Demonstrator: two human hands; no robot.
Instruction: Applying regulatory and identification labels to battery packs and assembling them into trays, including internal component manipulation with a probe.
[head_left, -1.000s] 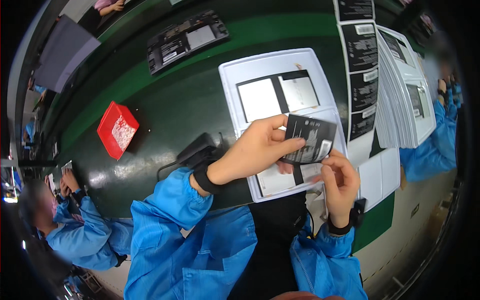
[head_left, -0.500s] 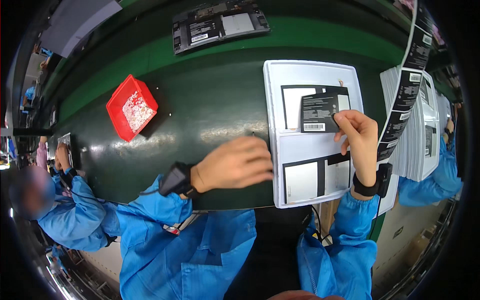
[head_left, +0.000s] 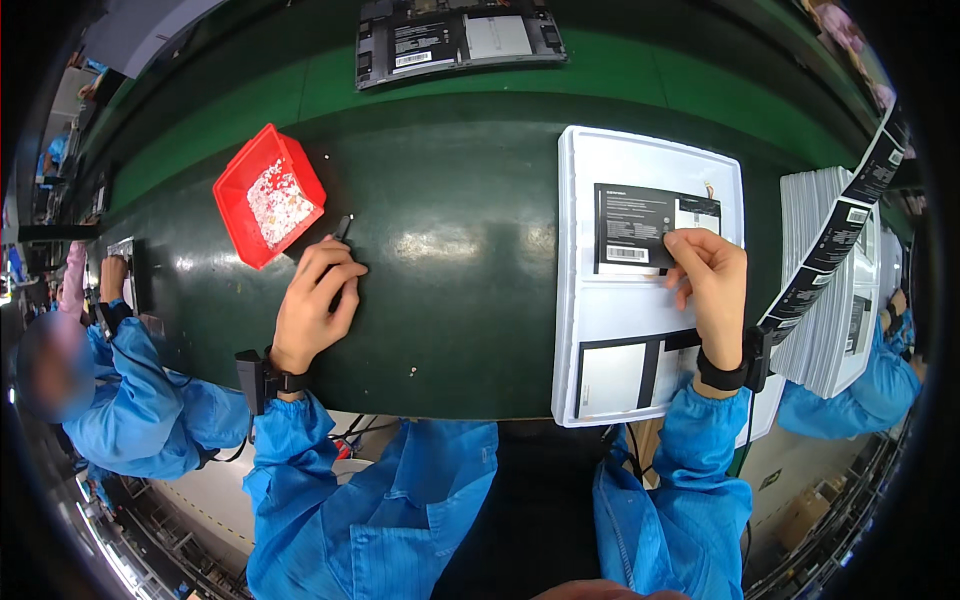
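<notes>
My left hand (head_left: 318, 305) is on the dark green bench, just below the red bin. Its fingers are curled, and a short dark pen-like tool (head_left: 344, 227) sticks out past them; the rest is hidden. My right hand (head_left: 715, 280) pinches the right edge of a black printed label (head_left: 635, 225) with a white barcode strip. The label lies over the upper battery pack (head_left: 697, 213) in a white tray (head_left: 620, 306); whether it is stuck down, I cannot tell. A second battery pack (head_left: 612, 378), silvery with black borders, is in the tray's lower compartment.
White scraps fill the red bin (head_left: 279, 198) at left. An opened device with batteries (head_left: 460, 45) sits at the far edge. To the right are stacked white trays (head_left: 812, 290) and a hanging strip of black labels (head_left: 832, 240). A co-worker in blue (head_left: 135, 400) sits at left.
My left hand has moved left across the bench, from beside the tray to near the red bin. The label in my right hand has gone from tilted to nearly square over the battery pack.
</notes>
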